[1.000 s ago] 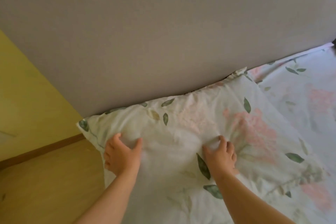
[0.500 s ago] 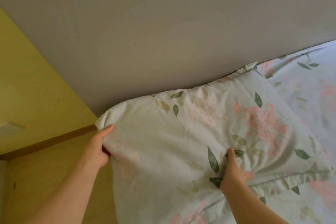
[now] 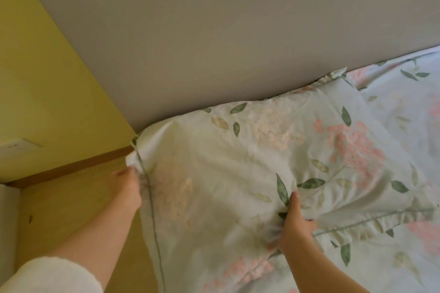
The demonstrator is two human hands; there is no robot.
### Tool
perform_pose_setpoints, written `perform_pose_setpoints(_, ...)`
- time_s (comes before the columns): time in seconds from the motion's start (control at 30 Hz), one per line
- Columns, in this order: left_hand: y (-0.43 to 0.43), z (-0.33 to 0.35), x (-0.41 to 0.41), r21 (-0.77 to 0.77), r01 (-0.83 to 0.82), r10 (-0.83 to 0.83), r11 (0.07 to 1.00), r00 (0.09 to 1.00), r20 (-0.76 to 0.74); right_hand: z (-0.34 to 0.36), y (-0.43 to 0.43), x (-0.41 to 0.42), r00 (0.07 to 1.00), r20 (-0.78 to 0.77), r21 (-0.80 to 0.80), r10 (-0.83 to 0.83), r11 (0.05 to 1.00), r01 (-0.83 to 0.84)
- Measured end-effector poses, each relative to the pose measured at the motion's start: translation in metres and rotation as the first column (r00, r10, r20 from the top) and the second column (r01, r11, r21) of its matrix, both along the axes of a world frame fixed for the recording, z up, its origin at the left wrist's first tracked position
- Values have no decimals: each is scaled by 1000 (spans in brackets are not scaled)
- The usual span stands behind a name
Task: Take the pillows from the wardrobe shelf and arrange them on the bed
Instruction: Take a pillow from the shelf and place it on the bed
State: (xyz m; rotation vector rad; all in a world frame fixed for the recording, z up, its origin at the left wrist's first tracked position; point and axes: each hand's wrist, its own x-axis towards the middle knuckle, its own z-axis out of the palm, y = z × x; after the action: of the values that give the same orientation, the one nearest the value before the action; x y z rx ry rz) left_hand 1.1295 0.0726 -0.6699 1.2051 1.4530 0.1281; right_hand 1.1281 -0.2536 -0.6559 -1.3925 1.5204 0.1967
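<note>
The pillow [image 3: 273,157] lies flat on the bed [image 3: 404,112], its far edge tucked right up against the grey headboard [image 3: 226,38], pale floral case with pink blooms and green leaves facing you. Your left hand [image 3: 129,188] is at the pillow's left edge, fingers closed on the frilled border near the corner, where the cloth bunches up into a small white fold. Your right hand [image 3: 295,223] is on the near edge, thumb lying on top of the case, fingers curled under and pinching a gather of fabric just where the piped seam runs off to the right. Creases fan out from that grip. A white sleeve [image 3: 47,276] shows on your left forearm, low in the corner. Beside the bed on your left there's a wooden floor [image 3: 71,209], a brown skirting board [image 3: 71,166] and a yellow wall [image 3: 47,78] with a pale socket plate [image 3: 17,148].
</note>
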Motion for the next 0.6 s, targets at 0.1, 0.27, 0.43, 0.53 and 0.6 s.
perform_pose_setpoints(0.1, -16, -6, -6, -18, 82, -84, 996, 988, -129, 3, 7, -6, 999, 31, 68, -7, 998, 5)
perform_pose_setpoints(0.27, -107, 41, 3, -17, 344, -340, 939, 933, 118, 16, 11, -11, 996, 79, 260, -44, 965, 22)
perform_pose_setpoints(0.43, -120, 50, 8, 118, 397, -408, 910, 909, 84, 31, 5, -9, 978, 207, 309, -19, 950, -47)
perform_pose_setpoints(0.53, -114, 59, 13, 325, 418, -452, 849, 891, 36, 47, 9, -8, 967, 256, 312, 3, 946, -86)
perform_pose_setpoints(0.6, -112, 62, 11, 388, 473, -479, 791, 874, -88, 47, 13, -13, 968, 237, 294, 84, 943, -154)
